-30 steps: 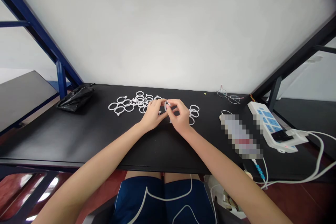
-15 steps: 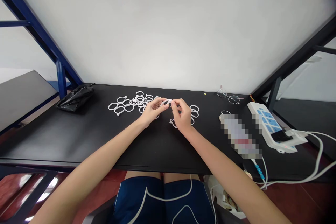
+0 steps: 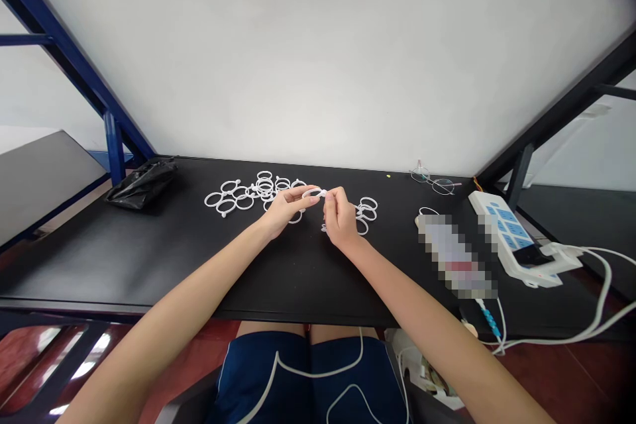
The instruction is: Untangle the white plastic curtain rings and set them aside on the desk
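Observation:
Both of my hands meet above the middle of the black table [image 3: 149,258]. My left hand [image 3: 284,209] and my right hand [image 3: 340,217] each pinch one end of a white plastic ring [image 3: 314,193], held just off the table. Left of my hands lies a pile of several white rings [image 3: 248,193]. A smaller group of white rings [image 3: 366,209] lies just right of my right hand, partly hidden by it.
A crumpled black bag [image 3: 142,184] sits at the table's back left. Eyeglasses [image 3: 431,181] lie at the back right. A white power strip [image 3: 517,238] with cables and a blurred-out object [image 3: 454,255] occupy the right side. Blue and black frame posts flank the table.
My hands have lifted slightly and the ring between them has turned from edge-on to nearly flat. My right hand's fingers have drawn closer together on it.

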